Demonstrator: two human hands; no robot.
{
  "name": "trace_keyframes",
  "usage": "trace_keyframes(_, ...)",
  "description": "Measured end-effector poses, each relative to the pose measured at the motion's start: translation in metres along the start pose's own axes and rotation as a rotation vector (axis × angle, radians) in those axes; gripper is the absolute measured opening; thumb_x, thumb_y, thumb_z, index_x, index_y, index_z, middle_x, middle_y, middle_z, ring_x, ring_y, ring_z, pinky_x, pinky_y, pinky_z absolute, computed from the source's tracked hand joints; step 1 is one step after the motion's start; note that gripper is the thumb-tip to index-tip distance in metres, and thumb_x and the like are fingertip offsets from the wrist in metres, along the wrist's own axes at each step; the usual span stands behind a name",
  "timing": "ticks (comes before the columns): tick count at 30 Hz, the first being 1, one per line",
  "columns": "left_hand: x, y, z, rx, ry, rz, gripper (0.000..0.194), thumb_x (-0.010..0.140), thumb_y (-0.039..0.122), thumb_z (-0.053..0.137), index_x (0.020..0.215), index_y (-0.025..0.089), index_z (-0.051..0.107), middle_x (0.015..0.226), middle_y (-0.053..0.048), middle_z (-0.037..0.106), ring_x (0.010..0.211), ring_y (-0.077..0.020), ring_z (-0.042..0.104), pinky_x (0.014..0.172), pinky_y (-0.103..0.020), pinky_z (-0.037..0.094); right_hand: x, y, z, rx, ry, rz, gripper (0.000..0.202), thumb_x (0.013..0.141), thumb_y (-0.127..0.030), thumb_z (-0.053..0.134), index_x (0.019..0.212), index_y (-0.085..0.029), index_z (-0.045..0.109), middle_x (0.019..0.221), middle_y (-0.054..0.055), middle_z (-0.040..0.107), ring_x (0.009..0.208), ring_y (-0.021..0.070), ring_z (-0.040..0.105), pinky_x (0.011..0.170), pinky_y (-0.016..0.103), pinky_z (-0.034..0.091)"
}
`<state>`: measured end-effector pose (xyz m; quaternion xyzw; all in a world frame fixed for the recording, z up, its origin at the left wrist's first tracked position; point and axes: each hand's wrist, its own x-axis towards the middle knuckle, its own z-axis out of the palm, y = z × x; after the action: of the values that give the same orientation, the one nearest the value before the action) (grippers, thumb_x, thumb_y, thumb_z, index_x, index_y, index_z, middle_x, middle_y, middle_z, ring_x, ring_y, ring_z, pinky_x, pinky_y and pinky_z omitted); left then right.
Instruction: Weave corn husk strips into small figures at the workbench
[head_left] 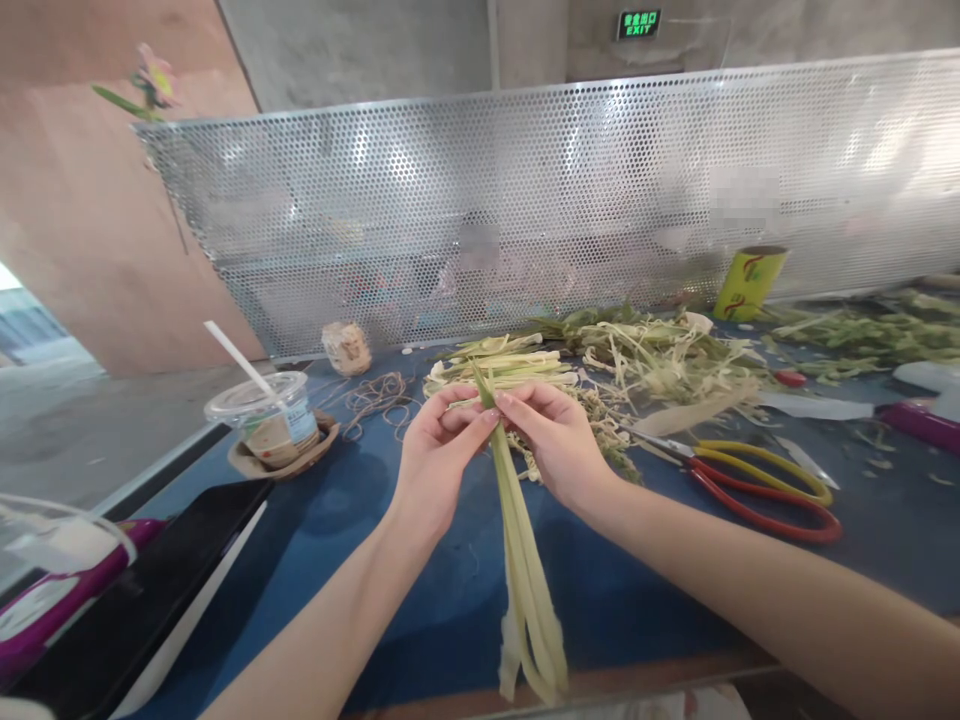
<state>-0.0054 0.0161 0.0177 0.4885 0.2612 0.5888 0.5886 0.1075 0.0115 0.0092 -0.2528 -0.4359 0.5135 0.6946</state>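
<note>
A long bundle of pale green, dried leaf strips (523,560) hangs down from my fingers past the table's front edge. My left hand (446,445) pinches its top end between thumb and fingers. From the other side, my right hand (551,435) pinches the same end, fingertips almost touching the left ones. A short green tip pokes up above the pinch. Just behind my hands lies a pile of trimmed pale strips (517,357). To the right rest scissors (757,485) with one yellow and one red handle.
Left stand a lidded drink cup (274,425) with a straw, tangled twine (377,400), a twine roll (346,348) and a black tablet-like slab (150,600). Dried leaves (667,355), a yellow-green can (750,283) and a blade (808,460) lie right. A perforated metal screen (420,180) closes the back.
</note>
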Motion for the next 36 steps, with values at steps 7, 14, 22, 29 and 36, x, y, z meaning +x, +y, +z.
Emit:
trace_keyframes(7,0.001,0.002,0.003,0.003,0.019,0.003,0.028,0.062,0.015,0.072,0.085,0.017,0.055,0.058,0.004,0.063,0.057,-0.0065,0.059,0.053,-0.013,0.043,0.001,-0.007,-0.001,0.016,0.014,0.014,0.015,0.062,-0.026,0.071,0.055,-0.018,0.059,0.056,-0.003,0.059,0.054,0.0074,0.051,0.057,0.021,0.042)
trace_keyframes(14,0.001,0.001,0.001,0.006,0.018,0.007,0.027,0.063,0.015,0.071,0.084,0.016,0.054,0.058,0.006,0.062,0.056,-0.0049,0.058,0.058,-0.015,0.045,0.0,-0.004,0.001,0.03,0.005,0.087,0.017,0.06,-0.027,0.072,0.054,-0.017,0.06,0.059,-0.003,0.059,0.057,0.0078,0.053,0.06,0.022,0.043)
trace_keyframes(22,-0.002,0.003,0.004,0.229,0.029,0.105,0.027,0.063,0.018,0.071,0.083,0.016,0.053,0.054,0.007,0.06,0.053,-0.0044,0.055,0.058,-0.015,0.045,0.003,-0.014,0.002,0.016,-0.027,0.216,0.025,0.059,-0.025,0.073,0.051,-0.015,0.052,0.051,-0.005,0.055,0.05,0.0048,0.048,0.05,0.018,0.035)
trace_keyframes(29,-0.008,0.007,0.006,0.387,0.019,0.184,0.03,0.066,0.021,0.069,0.089,0.017,0.051,0.065,0.003,0.066,0.062,-0.0083,0.06,0.062,-0.018,0.048,0.005,-0.018,0.002,0.027,-0.037,0.183,0.024,0.059,-0.021,0.073,0.048,-0.014,0.052,0.047,-0.005,0.054,0.046,0.0035,0.045,0.049,0.017,0.035)
trace_keyframes(36,-0.008,0.016,0.004,0.334,-0.117,0.184,0.034,0.068,0.018,0.067,0.096,0.02,0.049,0.074,-0.001,0.069,0.074,-0.0141,0.064,0.07,-0.024,0.05,0.009,-0.026,-0.003,0.147,-0.151,0.19,0.021,0.063,-0.021,0.071,0.052,-0.015,0.054,0.054,-0.004,0.059,0.05,0.0065,0.054,0.053,0.02,0.044)
